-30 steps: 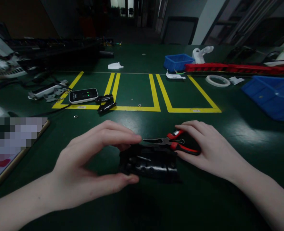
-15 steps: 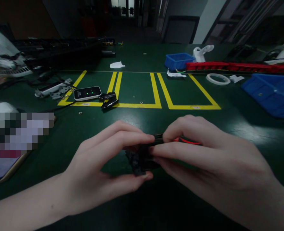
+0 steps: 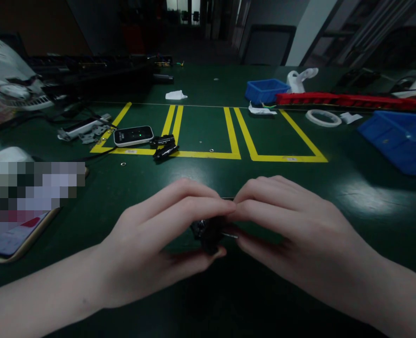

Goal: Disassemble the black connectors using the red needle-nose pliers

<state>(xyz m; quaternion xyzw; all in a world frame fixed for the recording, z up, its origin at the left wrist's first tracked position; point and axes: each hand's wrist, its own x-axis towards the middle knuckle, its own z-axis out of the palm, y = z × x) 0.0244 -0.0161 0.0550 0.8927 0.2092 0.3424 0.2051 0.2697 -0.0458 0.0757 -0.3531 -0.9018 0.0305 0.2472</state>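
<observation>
A glossy black, plastic-looking part (image 3: 204, 232) with an uneven outline is held above the dark green worktop (image 3: 201, 173), at six o'clock from the middle of the view. It is pinched in the grip of the left hand (image 3: 148, 230), thumb below and fingers above. Beside it a thin, straight, silvery metal pin (image 3: 230, 235) is seen, pointed just past three o'clock. The part is largely covered by fingers, so its long axis cannot be told. The right hand (image 3: 299, 230) is bent in at its three-o'clock side; whether anything is gripped there cannot be told.
</observation>
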